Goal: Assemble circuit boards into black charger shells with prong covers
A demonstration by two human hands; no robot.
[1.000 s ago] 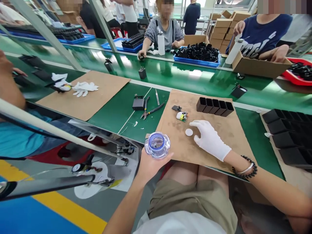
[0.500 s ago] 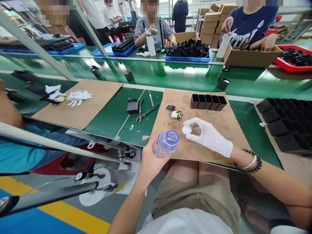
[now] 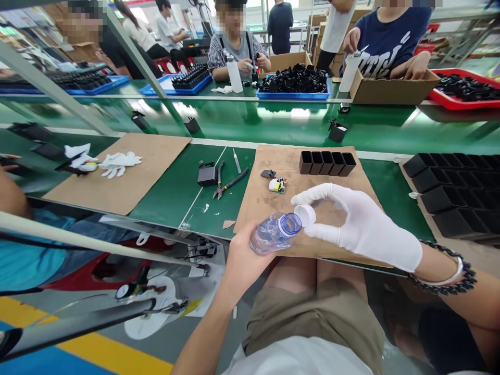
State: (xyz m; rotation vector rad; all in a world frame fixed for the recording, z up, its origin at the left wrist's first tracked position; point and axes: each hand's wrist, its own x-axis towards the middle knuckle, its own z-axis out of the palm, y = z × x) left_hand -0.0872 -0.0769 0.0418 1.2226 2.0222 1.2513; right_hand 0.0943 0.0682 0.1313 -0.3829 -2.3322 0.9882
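Bottle (image 3: 271, 235) is leaning in the bare left hand (image 3: 245, 256), its clear bluish body sitting in the palm and its open mouth pointing up and toward the right hand (image 3: 357, 219). The left hand is curling around the lower part of the bottle, closing only as far as the body allows, and most of its fingers are hiding behind or under the plastic. The neck is sticking out free of this grip.

The right hand, gloved in white, is pinching a round white cap (image 3: 305, 214) between the tips of thumb and forefinger. Those two are bowing apart behind the cap, leaving a wide rounded gap between the cap and the palm. The cap is standing just beside the mouth of the bottle; whether the two are touching, I cannot tell.

Both hands are working over the near part of a cardboard sheet (image 3: 255, 198). Beyond the bottle, a small circuit board (image 3: 278, 185) is lying on that sheet, next to a flat black piece (image 3: 268, 173). Five open black boxes (image 3: 327, 163) are standing in a row farther back. To the left of the sheet, pliers (image 3: 219, 191) are lying spread on the green table (image 3: 175, 208), near a single black box (image 3: 207, 175).
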